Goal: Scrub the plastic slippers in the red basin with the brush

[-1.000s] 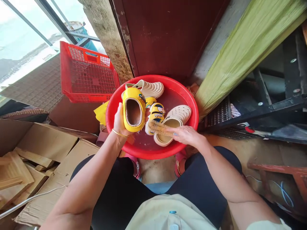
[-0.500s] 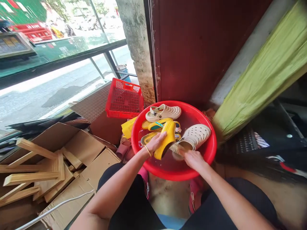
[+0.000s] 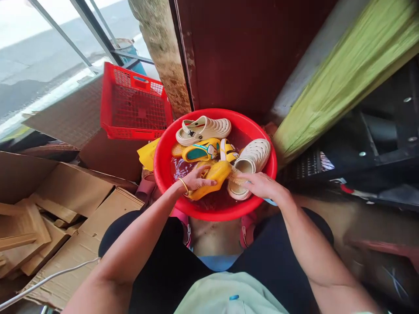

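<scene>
In a red basin of water, my left hand grips a yellow clog, which lies tilted with its sole side toward the right. My right hand is closed on a scrubbing brush with pale bristles. Bits of blue show by the fingers and under the wrist; most of the handle is hidden. The bristles are close to the clog's end. A cream clog lies just beyond the brush. Another cream clog sits at the back, above a yellow clog with teal lining.
A red plastic crate stands back left. Cardboard and wooden pieces lie at the left. A dark red panel rises behind the basin, with a green-yellow covered roll leaning at the right.
The view has tilted down. My left hand has lowered the yellow clog from a raised tilt to lying flatter in the basin. The brush has moved up beside its end.
</scene>
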Motion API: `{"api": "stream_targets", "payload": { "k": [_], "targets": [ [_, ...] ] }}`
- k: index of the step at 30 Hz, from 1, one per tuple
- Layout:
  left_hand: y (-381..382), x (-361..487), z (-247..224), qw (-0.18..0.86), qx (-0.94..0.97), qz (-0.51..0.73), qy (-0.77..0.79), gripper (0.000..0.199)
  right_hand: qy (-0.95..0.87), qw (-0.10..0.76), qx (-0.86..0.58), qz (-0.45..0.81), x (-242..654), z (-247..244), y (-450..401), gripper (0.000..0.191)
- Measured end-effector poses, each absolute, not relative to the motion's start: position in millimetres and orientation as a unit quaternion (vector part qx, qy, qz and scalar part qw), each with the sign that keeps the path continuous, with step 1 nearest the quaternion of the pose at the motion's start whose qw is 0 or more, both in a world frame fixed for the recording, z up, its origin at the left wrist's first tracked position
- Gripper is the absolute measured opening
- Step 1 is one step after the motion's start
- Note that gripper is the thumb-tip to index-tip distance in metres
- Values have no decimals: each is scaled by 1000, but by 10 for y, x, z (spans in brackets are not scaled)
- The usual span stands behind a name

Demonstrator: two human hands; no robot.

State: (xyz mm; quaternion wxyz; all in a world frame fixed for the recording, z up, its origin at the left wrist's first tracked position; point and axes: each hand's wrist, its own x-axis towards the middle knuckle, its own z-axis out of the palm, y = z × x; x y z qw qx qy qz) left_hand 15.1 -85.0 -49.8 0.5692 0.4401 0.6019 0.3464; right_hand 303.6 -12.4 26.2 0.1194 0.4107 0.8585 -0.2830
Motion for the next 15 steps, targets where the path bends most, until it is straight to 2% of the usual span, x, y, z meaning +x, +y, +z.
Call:
{"api": "stream_targets", "payload": {
  "k": [2,5,8,11,15],
  "targets": [
    [-827,151,-494,524,491,279,638,93,857,154,430,-241,2961,264,-179,53],
    [-784,223,-488,429,581,114,682,98,849,205,454,-177,2824,204,-225,56],
    [-723,354,-533,342,621,-15,705,101,848,224,455,-156,2715,101,-194,56],
    [-664,465,-636,294,620,-74,723,107,845,234,457,-151,2666,9,-138,56],
    [-646,554,-794,249,612,-94,745,115,854,225,445,-147,2664,-5,-169,55]
  ]
}}
